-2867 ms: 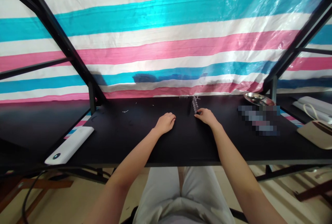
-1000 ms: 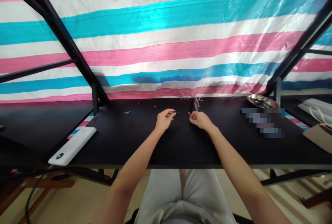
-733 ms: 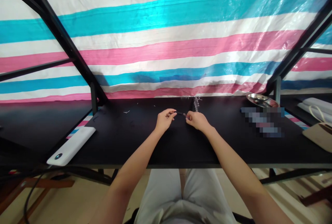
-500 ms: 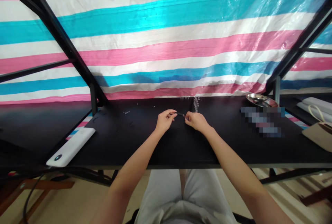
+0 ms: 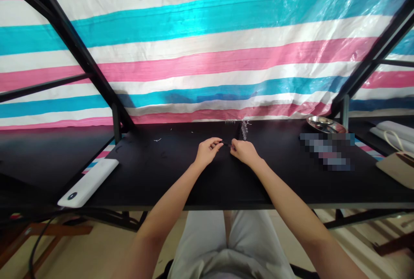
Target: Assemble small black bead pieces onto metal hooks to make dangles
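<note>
Above the middle of the black table (image 5: 226,184), my left hand (image 5: 207,149) and my right hand (image 5: 244,150) face each other with a small gap between them. A short, thin dark piece (image 5: 226,144) spans the gap, and the fingers of both hands are pinched on its ends. It is too small for me to tell its kind. Just behind my right hand lies a row of small clear pieces (image 5: 244,130). Another row of little light pieces (image 5: 230,122) is at the table's back edge.
A white power bank (image 5: 89,183) rests at the table's left end. A shiny metal dish (image 5: 326,124) stands at the back right, behind a blurred-out patch. White scraps (image 5: 157,140) lie left of my hands. Striped sheeting (image 5: 207,54) hangs behind, between black frame bars (image 5: 74,46).
My left hand has shifted slightly right, toward my right hand, and less of the dark piece shows between them. My right hand has hardly moved.
</note>
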Demonstrator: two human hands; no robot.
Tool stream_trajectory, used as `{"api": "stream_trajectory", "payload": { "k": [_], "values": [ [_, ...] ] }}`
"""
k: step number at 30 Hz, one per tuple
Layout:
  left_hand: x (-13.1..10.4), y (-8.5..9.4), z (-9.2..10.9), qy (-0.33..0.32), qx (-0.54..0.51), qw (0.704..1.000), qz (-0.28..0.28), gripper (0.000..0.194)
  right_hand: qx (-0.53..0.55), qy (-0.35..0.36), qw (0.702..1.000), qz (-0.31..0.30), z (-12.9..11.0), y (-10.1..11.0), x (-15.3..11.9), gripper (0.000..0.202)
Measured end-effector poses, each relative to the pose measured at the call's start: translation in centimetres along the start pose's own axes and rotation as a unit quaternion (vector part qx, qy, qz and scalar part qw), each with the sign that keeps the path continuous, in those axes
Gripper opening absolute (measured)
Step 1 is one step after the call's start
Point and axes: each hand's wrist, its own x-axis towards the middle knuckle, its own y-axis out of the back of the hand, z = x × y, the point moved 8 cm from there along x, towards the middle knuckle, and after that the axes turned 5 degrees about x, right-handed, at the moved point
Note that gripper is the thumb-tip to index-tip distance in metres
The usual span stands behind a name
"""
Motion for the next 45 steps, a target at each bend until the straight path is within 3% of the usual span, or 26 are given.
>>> {"api": "stream_trajectory", "payload": {
  "k": [8, 13, 21, 32, 39, 42, 45],
  "values": [
    [0.1, 0.7, 0.5, 0.016, -0.022, 1.000, 0.010, 0.022, 0.044, 0.031, 0.996, 0.064, -0.1, 1.1, -0.3, 0.017],
    [0.0, 0.7, 0.3, 0.022, -0.030, 0.999, 0.015, 0.025, 0.128, 0.031, 0.985, 0.109, 0.5, 1.4, -0.5, 0.019],
    [-0.4, -0.1, 0.2, 0.019, -0.017, 1.000, -0.011, 0.024, 0.211, 0.112, 0.958, 0.156, -0.3, 1.7, -0.7, 0.025],
    [-0.4, -0.8, -0.1, 0.071, -0.073, 0.993, -0.053, 0.028, 0.272, 0.116, 0.944, 0.144, -0.9, 1.3, -0.9, 0.035],
    [-0.4, -1.1, -0.3, 0.060, -0.079, 0.993, -0.063, 0.029, 0.291, 0.140, 0.939, 0.122, -2.3, 1.5, -1.4, 0.038],
    [-0.3, -0.8, -0.2, 0.061, -0.057, 0.995, -0.052, 0.028, 0.296, 0.143, 0.937, 0.119, -2.2, 1.6, -1.3, 0.040],
    [0.2, 0.7, -0.8, 0.078, 0.011, 0.997, -0.005, 0.024, 0.299, 0.133, 0.936, 0.129, -1.5, 1.8, -1.1, 0.040]
  ]
}}
